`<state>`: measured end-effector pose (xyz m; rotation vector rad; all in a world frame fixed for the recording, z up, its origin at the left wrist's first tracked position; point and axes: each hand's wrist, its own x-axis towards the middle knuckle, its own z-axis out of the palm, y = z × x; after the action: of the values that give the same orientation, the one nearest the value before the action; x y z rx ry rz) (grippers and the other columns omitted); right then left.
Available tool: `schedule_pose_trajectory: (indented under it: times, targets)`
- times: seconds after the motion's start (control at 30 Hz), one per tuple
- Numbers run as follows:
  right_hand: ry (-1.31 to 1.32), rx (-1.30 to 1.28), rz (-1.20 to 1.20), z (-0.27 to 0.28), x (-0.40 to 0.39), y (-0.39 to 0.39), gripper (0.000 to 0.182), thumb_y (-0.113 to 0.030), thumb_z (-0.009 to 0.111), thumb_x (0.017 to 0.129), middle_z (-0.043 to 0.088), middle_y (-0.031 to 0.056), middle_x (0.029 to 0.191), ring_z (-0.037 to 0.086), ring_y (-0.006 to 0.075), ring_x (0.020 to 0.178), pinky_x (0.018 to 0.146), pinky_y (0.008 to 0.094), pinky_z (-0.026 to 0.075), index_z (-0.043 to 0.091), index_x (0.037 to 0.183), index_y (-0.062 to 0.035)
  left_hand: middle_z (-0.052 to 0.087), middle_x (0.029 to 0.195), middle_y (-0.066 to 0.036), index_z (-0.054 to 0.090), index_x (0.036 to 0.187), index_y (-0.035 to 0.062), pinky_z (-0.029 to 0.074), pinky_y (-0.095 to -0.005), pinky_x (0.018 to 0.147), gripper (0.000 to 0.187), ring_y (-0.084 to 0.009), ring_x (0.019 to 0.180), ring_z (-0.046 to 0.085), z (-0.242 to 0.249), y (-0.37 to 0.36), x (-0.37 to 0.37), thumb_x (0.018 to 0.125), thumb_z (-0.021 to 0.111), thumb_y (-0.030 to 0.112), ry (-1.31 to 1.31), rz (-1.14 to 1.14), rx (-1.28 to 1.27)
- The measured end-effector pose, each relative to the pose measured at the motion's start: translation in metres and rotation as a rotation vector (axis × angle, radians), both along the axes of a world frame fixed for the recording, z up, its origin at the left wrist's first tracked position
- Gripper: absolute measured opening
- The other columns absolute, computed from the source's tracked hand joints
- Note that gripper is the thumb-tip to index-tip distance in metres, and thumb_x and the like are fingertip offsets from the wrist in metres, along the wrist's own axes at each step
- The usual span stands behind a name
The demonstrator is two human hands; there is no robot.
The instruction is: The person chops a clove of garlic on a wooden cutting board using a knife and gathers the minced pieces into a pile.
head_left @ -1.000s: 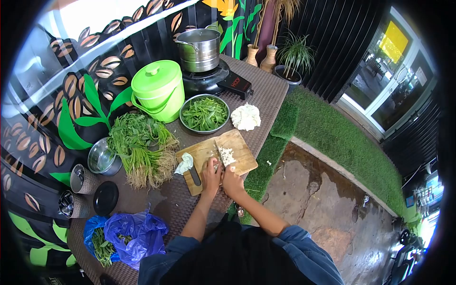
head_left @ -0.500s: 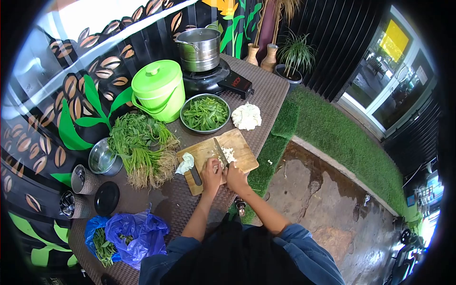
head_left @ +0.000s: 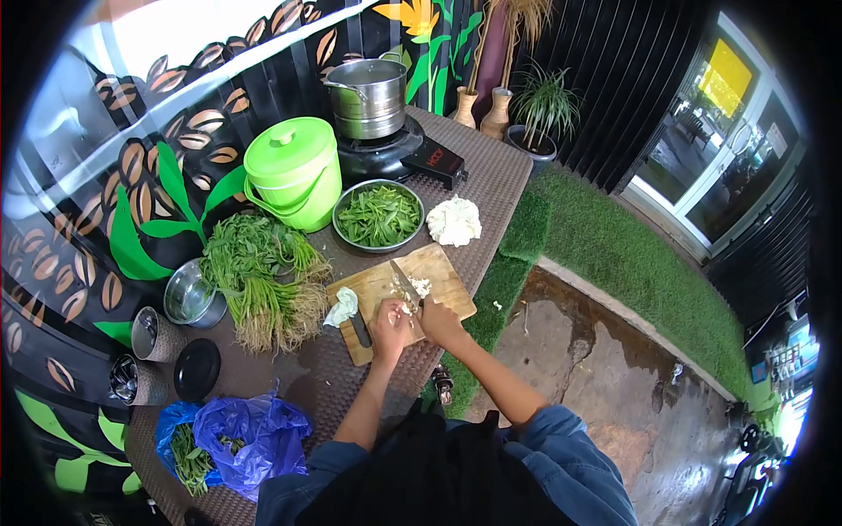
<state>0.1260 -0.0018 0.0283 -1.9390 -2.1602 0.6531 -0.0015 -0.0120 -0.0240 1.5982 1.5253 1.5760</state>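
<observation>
My right hand (head_left: pixel 440 322) is closed round the handle of a knife (head_left: pixel 403 279), whose blade points away from me over the wooden cutting board (head_left: pixel 449 279). Small chopped white pieces (head_left: pixel 421 287) lie beside the blade. My left hand (head_left: pixel 388 328) is on the near part of the board, left of the knife, fingers curled and pressed together. White bits show at its fingertips; what it pinches is too small to name. A crumpled pale cloth or wrapper (head_left: pixel 342 307) rests at the board's left edge, near the board's dark handle slot.
Beyond the board stand a bowl of cut greens (head_left: pixel 379 217), a white heap (head_left: pixel 454 221), a green lidded bucket (head_left: pixel 298 175) and a pot (head_left: pixel 368 101) on a stove. To the left are rooted greens (head_left: pixel 263 272), a metal bowl (head_left: pixel 193 294) and blue plastic bags (head_left: pixel 254 443).
The knife blade has tilted slightly, and my left hand has shifted a little, showing more white bits at its fingertips. The view has moved slightly; the other things stay in place.
</observation>
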Motion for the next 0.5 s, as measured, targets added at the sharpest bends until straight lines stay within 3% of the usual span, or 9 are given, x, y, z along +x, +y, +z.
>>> schedule_pose_trajectory:
  times: [0.07, 0.17, 0.3, 0.37, 0.43, 0.5]
  targets:
    - [0.019, -0.104, 0.017, 0.014, 0.003, -0.002, 0.037, -0.03, 0.042, 0.091, 0.062, 0.0287, 0.092, 0.062, 0.0435, 0.086, 0.076, 0.0511, 0.049, 0.042, 0.109, 0.0027, 0.065, 0.087, -0.011, 0.055, 0.094, -0.0014, 0.052, -0.0289, 0.072, 0.015, -0.0191, 0.08, 0.065, -0.002, -0.001, -0.001, 0.08, 0.058, -0.005, -0.026, -0.041, 0.001]
    - [0.011, -0.083, -0.08, 0.014, -0.015, -0.032, 0.037, -0.029, 0.043, 0.091, 0.062, 0.0287, 0.092, 0.062, 0.0435, 0.086, 0.076, 0.051, 0.049, 0.042, 0.109, 0.0033, 0.065, 0.087, -0.011, 0.055, 0.094, -0.0014, 0.052, -0.0292, 0.073, 0.014, -0.0197, 0.085, 0.066, -0.001, -0.001, -0.002, 0.081, 0.057, -0.006, -0.014, -0.012, 0.007]
    - [0.042, -0.083, -0.126, -0.003, -0.029, -0.04, 0.036, -0.029, 0.044, 0.09, 0.062, 0.0285, 0.088, 0.061, 0.0432, 0.091, 0.079, 0.053, 0.048, 0.041, 0.109, 0.0016, 0.065, 0.087, -0.016, 0.058, 0.092, -0.0011, 0.052, -0.0322, 0.071, 0.014, -0.0266, 0.083, 0.066, 0.007, -0.004, 0.001, 0.079, 0.061, -0.004, -0.029, 0.002, 0.019]
    - [0.057, -0.035, -0.1, -0.017, -0.016, -0.024, 0.034, -0.029, 0.043, 0.091, 0.062, 0.0291, 0.087, 0.063, 0.0433, 0.085, 0.073, 0.0532, 0.049, 0.042, 0.107, 0.0008, 0.066, 0.09, -0.015, 0.058, 0.092, -0.0015, 0.052, -0.031, 0.073, 0.013, -0.0243, 0.085, 0.066, 0.004, -0.005, -0.001, 0.08, 0.062, -0.002, -0.003, -0.011, -0.005]
    - [0.065, 0.115, 0.056, -0.027, 0.007, -0.006, 0.035, -0.029, 0.041, 0.092, 0.062, 0.0292, 0.087, 0.065, 0.0381, 0.064, 0.054, 0.0455, 0.052, 0.043, 0.104, 0.0037, 0.067, 0.093, -0.014, 0.059, 0.093, -0.002, 0.051, -0.0299, 0.076, 0.012, -0.0219, 0.087, 0.067, 0.006, -0.003, -0.002, 0.082, 0.062, 0.0, 0.022, -0.029, -0.018]
    - [0.112, 0.089, 0.089, -0.012, 0.025, 0.007, 0.037, -0.031, 0.041, 0.092, 0.061, 0.0301, 0.088, 0.064, 0.0404, 0.065, 0.057, 0.0476, 0.051, 0.044, 0.106, 0.0034, 0.067, 0.093, -0.014, 0.063, 0.095, -0.0018, 0.05, -0.0298, 0.075, 0.014, -0.0219, 0.086, 0.066, 0.007, -0.004, -0.003, 0.081, 0.064, 0.002, 0.087, -0.035, -0.061]
